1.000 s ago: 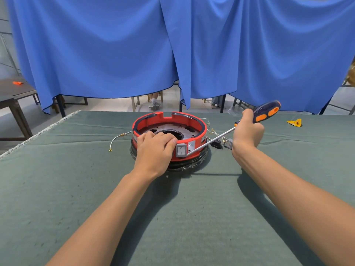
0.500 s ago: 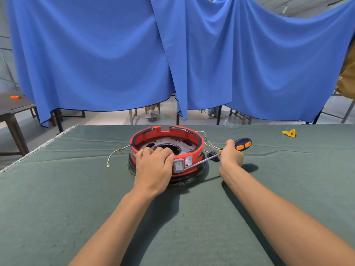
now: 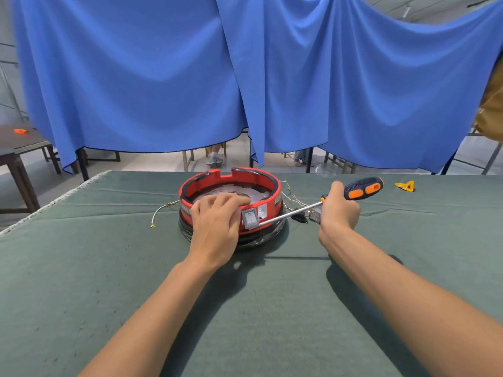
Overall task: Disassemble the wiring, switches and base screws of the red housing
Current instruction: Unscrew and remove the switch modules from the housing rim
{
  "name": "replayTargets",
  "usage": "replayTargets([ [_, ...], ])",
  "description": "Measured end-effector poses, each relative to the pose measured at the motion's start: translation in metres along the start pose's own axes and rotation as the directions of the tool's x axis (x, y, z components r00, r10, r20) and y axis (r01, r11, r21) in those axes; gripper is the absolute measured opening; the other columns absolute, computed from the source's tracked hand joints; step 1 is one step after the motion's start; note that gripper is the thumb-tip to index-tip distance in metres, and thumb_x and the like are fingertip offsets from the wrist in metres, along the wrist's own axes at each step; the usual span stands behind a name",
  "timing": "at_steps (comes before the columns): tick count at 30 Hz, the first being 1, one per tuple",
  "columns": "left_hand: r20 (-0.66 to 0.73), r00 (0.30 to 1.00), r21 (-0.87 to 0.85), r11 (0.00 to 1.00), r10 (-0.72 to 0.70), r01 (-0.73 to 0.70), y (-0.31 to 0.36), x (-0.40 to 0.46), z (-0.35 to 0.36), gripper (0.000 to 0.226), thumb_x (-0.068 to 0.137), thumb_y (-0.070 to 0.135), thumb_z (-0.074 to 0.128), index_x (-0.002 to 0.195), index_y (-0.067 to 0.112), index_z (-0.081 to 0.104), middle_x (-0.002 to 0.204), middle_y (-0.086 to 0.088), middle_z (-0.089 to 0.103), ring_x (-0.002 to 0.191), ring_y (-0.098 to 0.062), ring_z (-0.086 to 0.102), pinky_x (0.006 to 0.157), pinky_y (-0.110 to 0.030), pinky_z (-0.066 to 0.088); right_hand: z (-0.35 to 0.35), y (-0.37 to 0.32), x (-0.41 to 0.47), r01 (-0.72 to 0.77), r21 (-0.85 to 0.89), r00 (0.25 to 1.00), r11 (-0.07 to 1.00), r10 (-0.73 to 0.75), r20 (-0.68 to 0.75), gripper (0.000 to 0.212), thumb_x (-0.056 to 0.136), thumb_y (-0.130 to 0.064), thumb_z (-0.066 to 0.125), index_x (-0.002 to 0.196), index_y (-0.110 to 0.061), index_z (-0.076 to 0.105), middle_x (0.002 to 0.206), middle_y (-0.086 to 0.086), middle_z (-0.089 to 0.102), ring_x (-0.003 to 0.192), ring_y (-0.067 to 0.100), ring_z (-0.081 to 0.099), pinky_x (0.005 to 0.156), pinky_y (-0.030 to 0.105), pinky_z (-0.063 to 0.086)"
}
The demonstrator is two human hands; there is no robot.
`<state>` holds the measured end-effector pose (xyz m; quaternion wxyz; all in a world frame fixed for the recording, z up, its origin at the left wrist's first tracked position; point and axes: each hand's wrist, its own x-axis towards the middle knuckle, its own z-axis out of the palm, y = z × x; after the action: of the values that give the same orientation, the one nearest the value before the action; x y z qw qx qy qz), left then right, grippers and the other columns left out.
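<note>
Screwdriver handle (image 3: 363, 188) has been raised off the cloth since half a second ago; shaft tip is kept beside the grey rocker switch (image 3: 250, 218) in the red housing (image 3: 231, 205). The handle's front end is gripped by the right hand (image 3: 339, 210), fingers curled round it. The near rim of the housing is held by the left hand (image 3: 217, 221), fingers bent over the wall. Housing sits near the far edge of the green-covered table (image 3: 81, 281), about mid-width. Loose wires (image 3: 292, 198) and a detached switch (image 3: 315, 216) lie just right of it. A white wire (image 3: 160, 213) trails left. A yellow piece (image 3: 405, 185) lies toward the far right corner.
</note>
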<state>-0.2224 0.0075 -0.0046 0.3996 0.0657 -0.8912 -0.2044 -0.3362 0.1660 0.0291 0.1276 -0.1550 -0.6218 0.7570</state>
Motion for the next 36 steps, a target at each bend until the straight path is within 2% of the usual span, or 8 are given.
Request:
replayTargets([
  [6, 0.114, 0.979, 0.058, 0.982, 0.171, -0.178, 0.006, -0.011, -0.007, 0.041, 0.085, 0.033, 0.038, 0.113, 0.018, 0.065, 0.114, 0.005, 0.064, 0.112, -0.016, 0.051, 0.107, -0.03, 0.021, -0.003, 0.027, 0.002, -0.116, -0.013, 0.993, 0.993, 0.116, -0.029, 0.03, 0.086, -0.033, 0.051, 0.061, -0.016, 0.05, 0.059, -0.004, 0.052, 0.054, 0.016, 0.044, 0.054, 0.032, 0.033],
  [10, 0.166, 0.963, 0.136, 0.962, 0.213, -0.237, 0.002, -0.013, -0.005, 0.043, 0.082, 0.038, 0.057, 0.121, 0.021, 0.06, 0.121, 0.005, 0.062, 0.113, -0.015, 0.053, 0.109, -0.032, 0.023, 0.004, 0.031, 0.005, -0.104, -0.021, 0.994, 0.994, 0.104, -0.015, 0.03, 0.086, -0.035, 0.051, 0.061, -0.018, 0.053, 0.059, -0.005, 0.055, 0.055, 0.014, 0.047, 0.051, 0.031, 0.033],
  [17, 0.106, 0.97, 0.205, 0.95, 0.217, -0.235, 0.004, -0.01, -0.001, 0.039, 0.079, 0.028, 0.073, 0.115, 0.017, 0.065, 0.113, 0.002, 0.068, 0.105, -0.019, 0.061, 0.107, -0.037, 0.031, -0.001, 0.029, 0.001, -0.097, 0.038, 0.995, 0.995, 0.097, 0.0, 0.03, 0.085, -0.035, 0.052, 0.061, -0.018, 0.056, 0.058, -0.007, 0.057, 0.053, 0.013, 0.047, 0.05, 0.03, 0.033],
  [22, 0.072, 0.983, 0.191, 0.965, 0.167, -0.178, 0.007, -0.005, 0.0, 0.04, 0.078, 0.031, 0.075, 0.114, 0.016, 0.065, 0.111, 0.002, 0.069, 0.105, -0.019, 0.061, 0.103, -0.03, 0.03, -0.005, 0.004, -0.009, 0.051, 0.128, 0.999, 0.991, -0.052, 0.01, 0.027, 0.084, -0.034, 0.054, 0.063, -0.018, 0.052, 0.054, -0.01, 0.056, 0.048, 0.009, 0.05, 0.047, 0.029, 0.033],
  [28, 0.044, 0.998, -0.004, 0.999, 0.05, -0.05, 0.008, -0.004, 0.002, 0.039, 0.085, 0.038, 0.065, 0.117, 0.018, 0.062, 0.116, 0.003, 0.066, 0.111, -0.017, 0.054, 0.105, -0.03, 0.031, -0.005, -0.017, -0.012, 0.215, 0.09, 0.965, 0.973, -0.225, 0.13, 0.024, 0.083, -0.04, 0.06, 0.072, -0.019, 0.057, 0.045, -0.016, 0.059, 0.044, -0.004, 0.053, 0.053, 0.028, 0.037],
  [31, 0.008, 0.999, -0.205, 0.977, -0.05, 0.051, 0.014, -0.001, -0.003, 0.029, 0.085, 0.033, 0.066, 0.108, 0.016, 0.064, 0.106, 0.004, 0.065, 0.102, -0.015, 0.056, 0.092, -0.034, 0.044, -0.004, -0.022, -0.013, 0.2, 0.084, 0.959, 0.976, -0.212, 0.185, 0.03, 0.082, -0.044, 0.062, 0.063, -0.02, 0.057, 0.042, -0.019, 0.057, 0.047, 0.0, 0.053, 0.058, 0.029, 0.041],
  [34, -0.065, 0.994, -0.305, 0.95, -0.089, 0.065, 0.029, 0.007, -0.009, 0.013, 0.085, 0.029, 0.067, 0.09, 0.018, 0.065, 0.091, 0.007, 0.056, 0.09, -0.012, 0.053, 0.081, -0.025, 0.042, -0.006, -0.033, -0.014, 0.156, 0.097, 0.953, 0.983, -0.176, 0.246, 0.036, 0.079, -0.047, 0.063, 0.055, -0.021, 0.055, 0.043, -0.014, 0.055, 0.04, 0.001, 0.048, 0.057, 0.027, 0.039],
  [36, -0.093, 0.991, -0.37, 0.927, -0.101, 0.06, 0.043, 0.015, -0.014, 0.008, 0.085, 0.028, 0.067, 0.086, 0.02, 0.064, 0.085, 0.007, 0.055, 0.084, -0.011, 0.053, 0.075, -0.021, 0.04, -0.008, -0.046, -0.014, 0.092, 0.104, 0.938, 0.99, -0.121, 0.325, 0.035, 0.079, -0.045, 0.064, 0.058, -0.018, 0.056, 0.055, -0.009, 0.061, 0.046, 0.005, 0.051, 0.056, 0.027, 0.042],
])
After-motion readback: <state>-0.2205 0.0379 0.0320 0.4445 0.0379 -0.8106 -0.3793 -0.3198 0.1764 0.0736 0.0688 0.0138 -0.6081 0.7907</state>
